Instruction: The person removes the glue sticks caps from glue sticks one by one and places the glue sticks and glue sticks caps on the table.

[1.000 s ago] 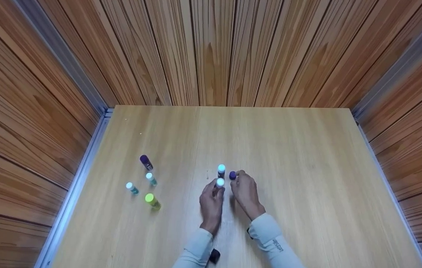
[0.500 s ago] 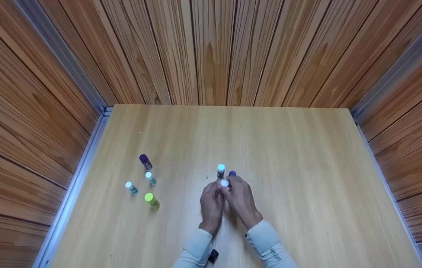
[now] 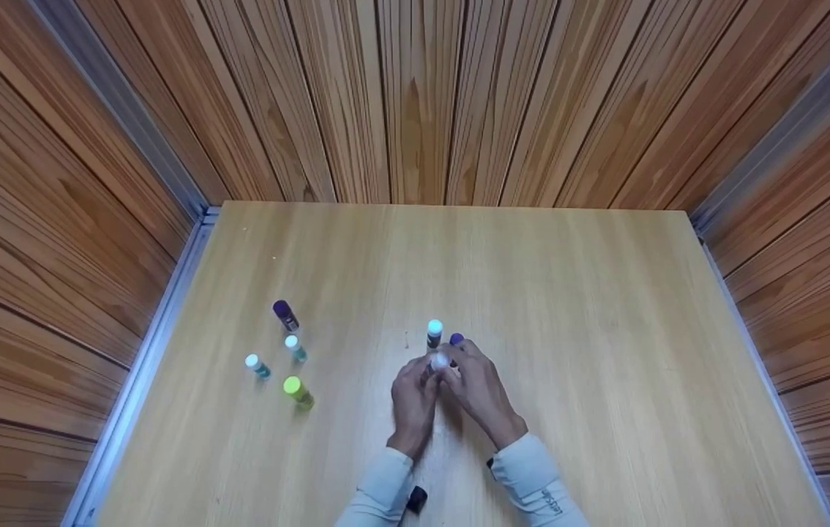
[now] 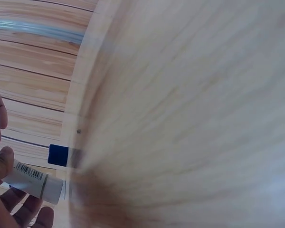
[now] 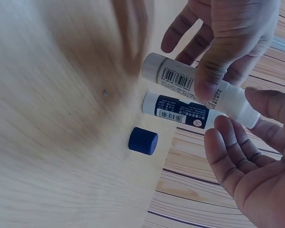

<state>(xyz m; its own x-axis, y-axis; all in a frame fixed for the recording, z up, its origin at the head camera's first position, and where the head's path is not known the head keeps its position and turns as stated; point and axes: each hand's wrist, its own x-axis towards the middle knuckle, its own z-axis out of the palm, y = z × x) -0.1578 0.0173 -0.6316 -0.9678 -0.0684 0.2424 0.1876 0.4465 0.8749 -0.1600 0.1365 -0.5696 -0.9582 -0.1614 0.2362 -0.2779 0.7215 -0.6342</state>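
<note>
My left hand (image 3: 413, 402) grips a white glue stick (image 5: 178, 76) with a barcode on its side, thumb across the barrel. At its upper end, the thumb and a finger of my right hand (image 3: 484, 391) pinch the white cap (image 5: 242, 111), the other fingers spread below. The cap sits on the barrel. Just beyond the hands stands a glue stick with a dark label (image 5: 180, 111), its top pale blue in the head view. A dark blue cap (image 5: 142, 141) rests on the table beside it, partly hidden behind my right hand in the head view.
On the left of the table stand a dark purple stick (image 3: 285, 315), two small teal sticks with white tops (image 3: 296, 348) and a lime green stick (image 3: 298, 393). Wood-plank walls (image 3: 415, 102) rise behind the table (image 3: 569, 293) and at both sides.
My right hand has moved left from beside the dark blue cap and taken hold of the white glue stick's cap. My left hand has stayed nearly in place with the stick.
</note>
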